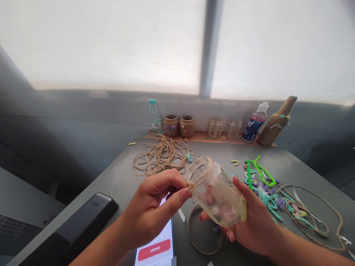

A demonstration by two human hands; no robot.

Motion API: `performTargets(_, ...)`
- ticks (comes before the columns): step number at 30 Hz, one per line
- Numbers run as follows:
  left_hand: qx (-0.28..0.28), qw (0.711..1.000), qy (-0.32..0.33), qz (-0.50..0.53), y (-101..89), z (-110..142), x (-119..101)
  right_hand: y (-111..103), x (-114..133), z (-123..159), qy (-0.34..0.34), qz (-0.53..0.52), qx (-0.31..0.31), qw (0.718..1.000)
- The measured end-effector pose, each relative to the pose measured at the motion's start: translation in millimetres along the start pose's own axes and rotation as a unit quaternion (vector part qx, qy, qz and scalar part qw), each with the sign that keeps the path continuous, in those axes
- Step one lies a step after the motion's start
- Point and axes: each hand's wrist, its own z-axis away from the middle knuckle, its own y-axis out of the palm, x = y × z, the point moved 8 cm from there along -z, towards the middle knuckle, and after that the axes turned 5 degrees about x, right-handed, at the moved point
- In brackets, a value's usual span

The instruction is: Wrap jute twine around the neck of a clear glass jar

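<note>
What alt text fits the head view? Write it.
A left hand pinches twine at the neck of a glass jar cradled in a right hand. Loose twine, green pipe cleaners and a phone lie on a gray table.

Smooth clear glass jar [215, 192], rough jute twine [162, 155], matt grey tabletop [216, 155]

The right hand [253, 221] cradles a tilted glass jar [215, 192] — the left hand [156, 207] pinches jute twine [198, 179] at its neck. A loose coil of twine [162, 157] lies on the grey table [124, 177] behind, with teal and green pipe cleaners [266, 199] to the right — a smartphone [155, 251] lies just below the left hand.
</note>
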Motion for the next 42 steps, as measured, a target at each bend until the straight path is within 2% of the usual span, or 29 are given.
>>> performTargets(11,-0.013,0.999,-0.004,-0.051,-2.3,-1.2,3.3,14.2,-2.4,-1.4,0.022,-0.004,0.052,0.998)
performTargets(20,-0.020,0.998,-0.038,-0.047,-4.9,-2.0,14.3,7.6,-8.8,2.4,0.072,-0.047,0.015,0.996)
performTargets(26,-0.050,0.994,0.024,-0.099,-8.6,-0.9,4.5,11.4,-9.9,3.1,0.082,-0.062,0.025,0.994)
performTargets(30,-0.037,0.993,0.027,-0.105,-6.1,-2.4,2.0,9.9,-13.0,2.7,0.094,-0.067,0.035,0.993)
performTargets(34,-0.027,0.997,-0.019,-0.064,-5.3,-4.3,9.4,6.7,-13.9,3.0,0.099,-0.064,0.041,0.992)
performTargets(39,-0.004,0.993,-0.104,0.056,0.2,-2.6,30.5,5.5,-18.1,5.2,0.115,-0.057,0.056,0.990)
performTargets(42,0.005,0.989,-0.105,0.104,3.0,-1.6,34.2,3.5,-20.9,4.9,0.127,-0.043,0.047,0.990)
